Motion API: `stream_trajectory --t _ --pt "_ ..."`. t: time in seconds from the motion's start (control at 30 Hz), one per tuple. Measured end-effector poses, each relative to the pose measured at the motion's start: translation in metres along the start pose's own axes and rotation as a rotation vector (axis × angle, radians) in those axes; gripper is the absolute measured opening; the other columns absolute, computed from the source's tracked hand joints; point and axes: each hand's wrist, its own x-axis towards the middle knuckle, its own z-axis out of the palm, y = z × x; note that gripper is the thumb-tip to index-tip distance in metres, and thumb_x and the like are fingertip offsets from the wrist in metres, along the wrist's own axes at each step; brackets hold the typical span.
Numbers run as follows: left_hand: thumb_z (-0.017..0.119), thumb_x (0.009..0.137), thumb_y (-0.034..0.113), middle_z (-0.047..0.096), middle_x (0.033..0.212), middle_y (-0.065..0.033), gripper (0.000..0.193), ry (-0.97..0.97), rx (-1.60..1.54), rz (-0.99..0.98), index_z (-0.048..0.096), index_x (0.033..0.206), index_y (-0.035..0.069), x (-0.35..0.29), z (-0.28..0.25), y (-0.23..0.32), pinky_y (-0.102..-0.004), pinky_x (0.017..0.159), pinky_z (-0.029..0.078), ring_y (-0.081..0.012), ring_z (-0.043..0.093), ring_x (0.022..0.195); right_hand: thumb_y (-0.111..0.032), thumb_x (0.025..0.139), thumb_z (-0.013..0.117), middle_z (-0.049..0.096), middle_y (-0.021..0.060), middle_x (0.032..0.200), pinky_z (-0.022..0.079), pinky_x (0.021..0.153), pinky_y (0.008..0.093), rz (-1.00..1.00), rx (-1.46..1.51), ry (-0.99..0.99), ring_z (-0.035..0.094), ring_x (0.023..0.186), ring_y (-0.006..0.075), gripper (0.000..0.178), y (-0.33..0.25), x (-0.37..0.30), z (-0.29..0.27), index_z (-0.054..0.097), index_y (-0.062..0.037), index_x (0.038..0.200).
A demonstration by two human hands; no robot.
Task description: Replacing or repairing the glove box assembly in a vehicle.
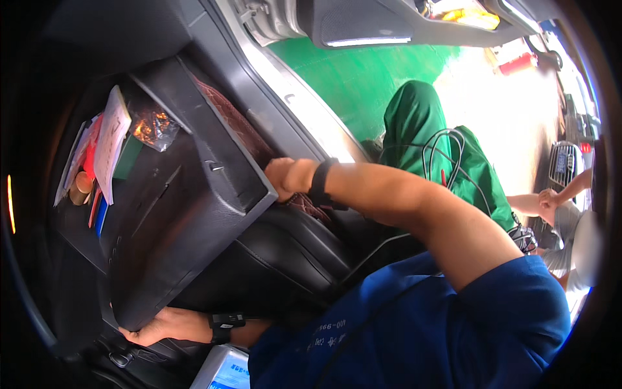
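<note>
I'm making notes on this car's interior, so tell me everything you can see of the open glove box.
The glove box looks black, apparently grained plastic, with a small shiny catch-like piece near one edge. It is open, slanted across the picture's left half. Papers and a crinkled clear plastic bag sit inside. The left hand holds its lower corner; the right hand is at the corner nearer the car door, its exact contact unclear.

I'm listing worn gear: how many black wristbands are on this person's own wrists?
2. One black wristband is at the wrist of the right hand; the other black band is at the wrist of the left hand.
</note>
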Motion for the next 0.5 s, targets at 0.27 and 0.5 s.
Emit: stream_trajectory --t 0.27,0.5 --pt "0.063 0.087 0.007 0.069 0.107 -0.026 0.026 0.197 -0.325 -0.351 0.068 0.101 -0.014 0.003 -0.009 -0.075 -0.0385 0.082 0.058 -0.0307 0.07 0.087 -0.015 0.082 0.058 0.069 0.0255 0.093 0.055 0.075 0.0494 -0.312 0.071 0.434 0.069 0.086 0.0391 0.024 0.04 -0.052 0.027 0.063 0.0067 0.092" --pt "0.056 0.082 0.014 0.069 0.103 -0.0286 0.04 0.441 -1.053 -0.843 0.068 0.102 -0.018 0.013 0.0 -0.082 -0.0418 0.086 0.056 -0.0343 0.07 0.091 -0.02 0.089 0.06 0.063 0.0202 0.07 0.049 0.065 0.0425 0.151 0.714 0.686 0.064 0.066 0.0322 0.025 0.025 -0.26 -0.102 0.066 0.0042 0.092"
